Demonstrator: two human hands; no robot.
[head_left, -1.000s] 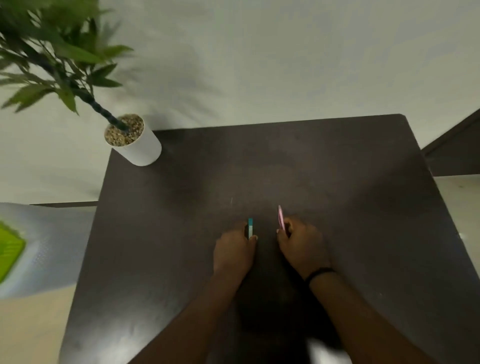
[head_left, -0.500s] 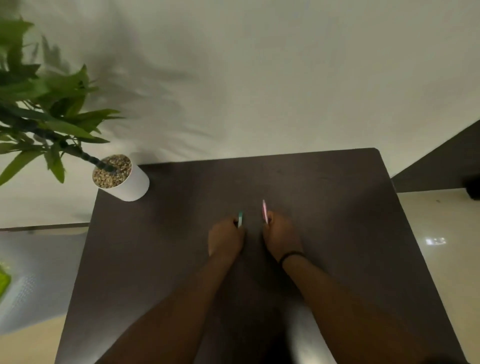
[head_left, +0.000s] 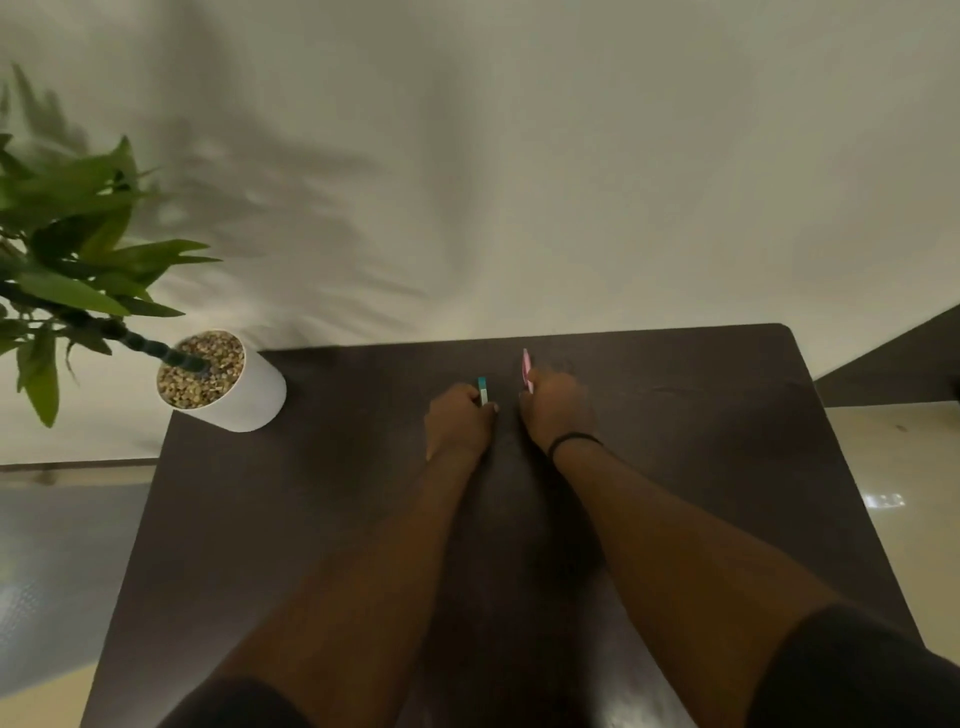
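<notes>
Both arms reach far across a dark brown table (head_left: 675, 467). My left hand (head_left: 457, 421) grips a small teal and white object (head_left: 483, 391) that stands up between its fingers. Just to its right, my right hand (head_left: 553, 402) holds a thin pink object (head_left: 525, 364) pointing up and away from me. A black band circles the right wrist. The two hands sit close together near the table's far edge, a narrow gap apart. What the two objects are is too small to tell.
A white pot (head_left: 234, 389) filled with pebbles stands on the table's far left corner, with a green leafy plant (head_left: 67, 260) leaning out to the left. A pale wall rises behind the table. Glossy floor (head_left: 893, 493) shows at the right.
Both hands have moved away from me toward the table's far edge, still holding the teal and pink objects. The camera has tilted up, showing more wall.
</notes>
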